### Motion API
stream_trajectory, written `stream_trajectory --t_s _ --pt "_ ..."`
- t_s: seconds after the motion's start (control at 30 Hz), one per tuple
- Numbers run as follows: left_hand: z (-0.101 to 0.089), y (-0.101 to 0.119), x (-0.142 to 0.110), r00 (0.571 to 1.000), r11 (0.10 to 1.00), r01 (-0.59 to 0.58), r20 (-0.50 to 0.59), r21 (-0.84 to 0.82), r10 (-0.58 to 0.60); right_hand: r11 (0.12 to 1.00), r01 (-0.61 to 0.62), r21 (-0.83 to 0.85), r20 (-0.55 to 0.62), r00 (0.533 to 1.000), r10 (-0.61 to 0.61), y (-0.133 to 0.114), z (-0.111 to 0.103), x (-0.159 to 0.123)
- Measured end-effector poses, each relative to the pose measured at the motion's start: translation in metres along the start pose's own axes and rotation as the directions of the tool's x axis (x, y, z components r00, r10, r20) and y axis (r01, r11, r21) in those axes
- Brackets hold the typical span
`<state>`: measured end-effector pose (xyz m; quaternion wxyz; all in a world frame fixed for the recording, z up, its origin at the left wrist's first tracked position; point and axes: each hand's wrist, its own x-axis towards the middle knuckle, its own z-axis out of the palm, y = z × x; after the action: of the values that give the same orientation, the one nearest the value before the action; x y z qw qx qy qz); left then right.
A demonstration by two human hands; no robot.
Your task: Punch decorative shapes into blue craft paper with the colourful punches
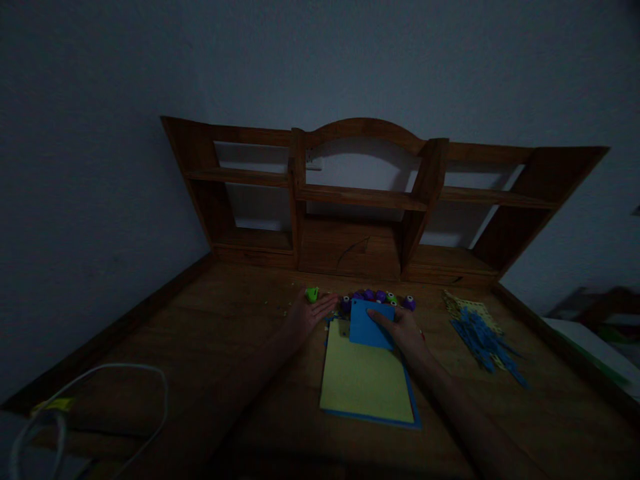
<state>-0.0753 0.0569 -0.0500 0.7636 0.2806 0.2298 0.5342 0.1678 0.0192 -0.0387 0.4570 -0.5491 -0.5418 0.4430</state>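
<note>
My right hand (400,325) pinches a small blue sheet (367,333), thumb on its face. The sheet is raised over the top end of a pale yellow sheet (367,383), which lies on a blue one whose edge shows below and at the right. To the left, my left hand (311,313) is open, its fingers stretched towards the blue sheet. A small bright green object (312,294) appears between its thumb and fingers; whether they touch it I cannot tell. Behind the blue sheet sit several small purple objects (381,296) and a green one (392,299), some with white round spots.
On the right of the wooden desk (235,320) lies a heap of blue strips (483,337) with yellow perforated pieces (475,308). A wooden shelf unit (357,195) stands along the back. A white cable (163,377) loops at the front left. Small scraps lie near my left hand.
</note>
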Motion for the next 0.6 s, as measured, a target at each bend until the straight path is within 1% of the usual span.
stream_trajectory --t_s 0.07,0.17,0.3,0.47,0.6 --pt "-0.002 0.001 0.002 0.999 0.998 0.042 -0.029 -0.043 -0.043 1.000 0.000 0.005 0.024 1.000 0.000 -0.002 0.000 -0.001" --pt "-0.004 0.002 0.005 0.998 0.998 0.027 -0.063 -0.049 -0.030 1.000 0.006 0.005 0.023 1.000 -0.007 -0.004 -0.001 -0.001" --pt "-0.002 0.004 0.005 0.998 1.000 -0.008 -0.055 -0.029 0.006 1.000 0.003 -0.003 0.015 1.000 -0.003 -0.007 0.000 -0.002" --pt "0.008 0.008 0.001 0.998 0.999 -0.010 -0.065 0.048 0.013 1.000 -0.003 -0.014 0.000 1.000 0.003 -0.009 0.001 -0.004" --pt "0.010 0.009 0.000 0.998 0.995 -0.051 -0.029 0.089 0.054 1.000 0.011 -0.007 0.008 1.000 -0.011 -0.008 0.001 -0.004"
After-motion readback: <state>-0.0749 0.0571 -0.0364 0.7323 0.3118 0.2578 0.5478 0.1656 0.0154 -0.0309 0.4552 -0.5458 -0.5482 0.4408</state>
